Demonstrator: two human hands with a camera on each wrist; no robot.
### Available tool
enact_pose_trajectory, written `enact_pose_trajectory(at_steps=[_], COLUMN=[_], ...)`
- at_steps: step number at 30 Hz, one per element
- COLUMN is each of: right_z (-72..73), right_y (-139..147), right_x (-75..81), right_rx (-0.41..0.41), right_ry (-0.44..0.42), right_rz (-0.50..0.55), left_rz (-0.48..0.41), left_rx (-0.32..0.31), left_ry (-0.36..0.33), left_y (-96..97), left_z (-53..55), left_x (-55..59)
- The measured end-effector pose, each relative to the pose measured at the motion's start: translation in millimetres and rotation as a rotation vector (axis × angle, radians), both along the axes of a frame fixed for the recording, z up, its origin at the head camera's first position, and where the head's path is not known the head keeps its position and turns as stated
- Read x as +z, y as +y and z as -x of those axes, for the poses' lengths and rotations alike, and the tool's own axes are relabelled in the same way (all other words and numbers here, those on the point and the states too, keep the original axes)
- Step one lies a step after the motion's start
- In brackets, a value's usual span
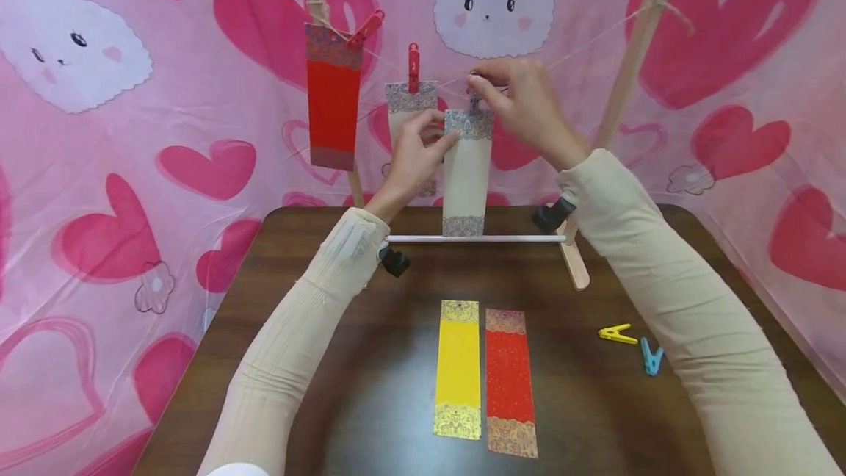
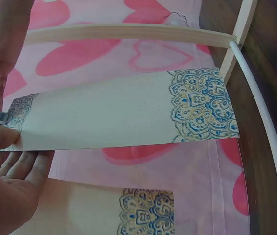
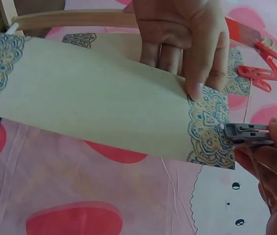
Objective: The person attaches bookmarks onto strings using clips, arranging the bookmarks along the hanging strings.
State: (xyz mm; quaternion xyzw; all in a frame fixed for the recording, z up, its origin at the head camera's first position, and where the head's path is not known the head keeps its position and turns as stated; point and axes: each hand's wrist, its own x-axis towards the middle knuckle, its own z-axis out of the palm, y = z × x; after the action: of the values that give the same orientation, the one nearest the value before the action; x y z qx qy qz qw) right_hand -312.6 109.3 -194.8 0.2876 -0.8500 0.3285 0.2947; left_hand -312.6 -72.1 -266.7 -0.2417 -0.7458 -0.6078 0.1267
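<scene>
A white bookmark (image 1: 466, 175) with blue patterned ends hangs upright at the string. My left hand (image 1: 415, 156) pinches its upper left edge, thumb in front and fingers behind. At its top, a grey clothespin (image 3: 246, 132) sits over the patterned end and the string. My right hand (image 1: 522, 105) pinches the handles of that clothespin between thumb and fingers. Just behind my left hand hangs another white bookmark (image 1: 411, 98), held by a red clothespin (image 1: 413, 68). Farther left a red bookmark (image 1: 333, 105) hangs from a second red clothespin (image 1: 366, 28).
A wooden stand (image 1: 631, 65) with a white crossbar (image 1: 515, 239) carries the string. On the brown table (image 1: 370, 388) lie a yellow bookmark (image 1: 457, 366), a red glittery bookmark (image 1: 509, 373), a yellow clothespin (image 1: 617, 334) and a blue clothespin (image 1: 651, 357). A heart-print cloth (image 1: 205, 175) hangs behind.
</scene>
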Motion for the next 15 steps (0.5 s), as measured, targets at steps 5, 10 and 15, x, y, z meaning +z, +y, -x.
enact_pose_trajectory(at_steps=[5,10,15], right_z=[-1.8,-3.0,-6.3], right_y=[-1.1,0.2,1.4], right_x=[-1.8,-2.9,-4.3], right_rx=[0.014,0.014,-0.025], right_ry=[0.029,0.036,0.017], right_rz=[-0.023,-0.048,-0.104], left_rz=[-0.027,-0.041,-0.023], left_rx=[-0.021,-0.021,-0.014], left_ry=[-0.012,-0.023,-0.072], left_y=[2.1,3.4,3.1], left_z=[-1.6,-1.8,-3.1], left_x=[1.0,2.2,2.4])
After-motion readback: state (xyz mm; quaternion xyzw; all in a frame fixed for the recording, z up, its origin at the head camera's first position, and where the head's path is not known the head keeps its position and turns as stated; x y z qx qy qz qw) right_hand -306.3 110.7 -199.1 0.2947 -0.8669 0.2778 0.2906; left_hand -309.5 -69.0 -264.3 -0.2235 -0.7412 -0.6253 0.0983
